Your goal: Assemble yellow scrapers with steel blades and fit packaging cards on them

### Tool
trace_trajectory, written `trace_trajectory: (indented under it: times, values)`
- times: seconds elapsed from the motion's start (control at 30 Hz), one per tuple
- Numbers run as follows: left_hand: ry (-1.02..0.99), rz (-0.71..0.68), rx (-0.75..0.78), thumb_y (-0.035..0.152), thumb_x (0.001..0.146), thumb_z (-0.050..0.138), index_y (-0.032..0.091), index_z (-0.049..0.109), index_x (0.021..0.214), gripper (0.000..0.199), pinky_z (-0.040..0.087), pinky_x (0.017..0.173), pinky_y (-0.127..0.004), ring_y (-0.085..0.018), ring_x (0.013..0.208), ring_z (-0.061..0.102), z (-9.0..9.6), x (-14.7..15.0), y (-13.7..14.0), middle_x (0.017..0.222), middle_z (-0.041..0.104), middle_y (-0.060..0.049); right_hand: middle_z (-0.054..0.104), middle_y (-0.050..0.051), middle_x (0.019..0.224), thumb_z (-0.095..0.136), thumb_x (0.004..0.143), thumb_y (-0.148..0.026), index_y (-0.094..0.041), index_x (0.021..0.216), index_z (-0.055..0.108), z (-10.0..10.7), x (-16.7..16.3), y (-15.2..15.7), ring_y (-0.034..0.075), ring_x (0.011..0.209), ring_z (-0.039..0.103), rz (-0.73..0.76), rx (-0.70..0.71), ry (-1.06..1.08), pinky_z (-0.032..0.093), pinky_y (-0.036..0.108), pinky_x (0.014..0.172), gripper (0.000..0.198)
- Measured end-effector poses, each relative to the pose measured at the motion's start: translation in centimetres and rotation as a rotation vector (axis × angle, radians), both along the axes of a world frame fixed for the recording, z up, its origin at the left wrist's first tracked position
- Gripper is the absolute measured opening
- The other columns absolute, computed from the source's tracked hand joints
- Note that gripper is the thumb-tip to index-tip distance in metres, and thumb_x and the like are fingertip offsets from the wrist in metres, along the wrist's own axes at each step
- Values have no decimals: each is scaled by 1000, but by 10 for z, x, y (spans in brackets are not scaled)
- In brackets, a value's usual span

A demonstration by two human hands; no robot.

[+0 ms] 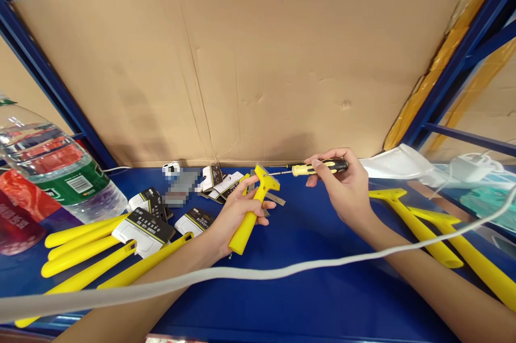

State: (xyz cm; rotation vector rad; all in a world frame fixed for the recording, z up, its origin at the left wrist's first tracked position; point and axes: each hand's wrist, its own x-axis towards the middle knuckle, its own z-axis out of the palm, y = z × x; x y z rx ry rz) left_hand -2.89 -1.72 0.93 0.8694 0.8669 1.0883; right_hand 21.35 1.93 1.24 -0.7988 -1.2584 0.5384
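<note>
In my left hand (237, 213) is a yellow scraper (246, 227), held tilted with its T-shaped head up and its handle pointing down toward me. A thin metal blade edge shows at the head. My right hand (342, 181) is closed round the yellow-and-black handle of a screwdriver (302, 169). The screwdriver lies nearly level, and its tip meets the scraper's head; whether it sits in a screw is too small to tell. Just behind my left hand lie loose metal blades (276, 199) and several packaging cards (228, 186).
Several yellow handles (80, 249) with black-and-white cards lie at left, near a large water bottle (76, 171). Two yellow scraper handles (423, 230) rest at right beside a white plastic bag (393, 163). A white cable (282, 272) crosses in front. Cardboard (302, 63) stands behind the blue shelf (306, 305).
</note>
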Motion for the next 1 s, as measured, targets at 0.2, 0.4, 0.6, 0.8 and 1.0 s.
trace_trajectory:
  times: [0.2,0.4,0.6,0.8,1.0]
  values:
    - [-38,12,29,-2,63,73,25,64,151,92,61,58,-21,-24,100,84,-4,1,1,140,78,-15,87,3,105,96,94,-57,-27,103,63,-1,1,1,15,57,75,6,50,-17,65,35,65,46]
    - [0,0,14,-3,60,76,25,63,151,96,63,60,-22,-25,100,85,-6,-1,3,140,77,-14,86,1,103,95,95,-57,-29,105,61,-3,1,1,14,57,73,11,134,-53,66,35,64,45]
    - [-5,-21,59,-2,61,75,23,66,146,89,64,59,-22,-26,101,86,-11,-2,5,142,77,-15,86,5,109,92,98,-53,-31,113,59,-4,10,6,23,87,82,67,269,-179,72,42,80,42]
    - [-29,-40,49,-4,59,75,25,65,146,92,64,59,-22,-26,101,86,-12,-4,9,141,78,-15,85,3,111,92,101,-49,-30,113,61,-1,10,3,16,66,76,68,221,-209,68,33,62,38]
    - [-13,-5,44,-2,59,73,23,64,144,89,61,52,-22,-27,97,87,-9,-1,6,146,74,-18,83,4,110,92,100,-47,-32,112,58,1,7,3,20,74,79,53,282,-213,72,39,66,39]
